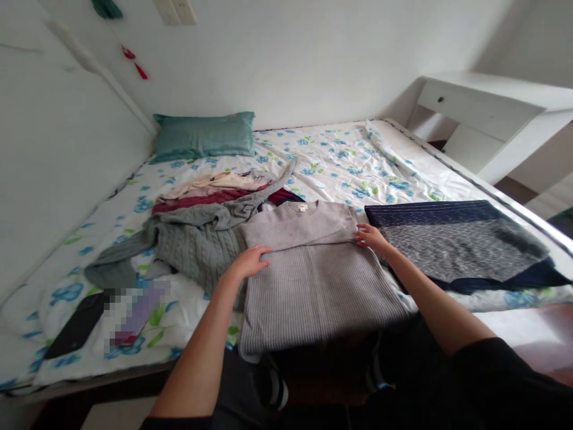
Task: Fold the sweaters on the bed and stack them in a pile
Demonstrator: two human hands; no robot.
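A light grey ribbed sweater (313, 280) lies flat on the bed in front of me, its sleeves folded across the chest. My left hand (248, 261) rests flat on its left edge with fingers stretched out. My right hand (370, 236) lies with fingers extended on the sweater's right edge, by the folded sleeve. Neither hand grips anything.
A grey cable-knit sweater (188, 245) and a pile of pink and maroon clothes (215, 191) lie to the left. A folded navy and speckled garment (461, 245) lies to the right. A teal pillow (203, 136), a black phone (76, 325) and a white desk (492, 107) surround the floral sheet (340, 161).
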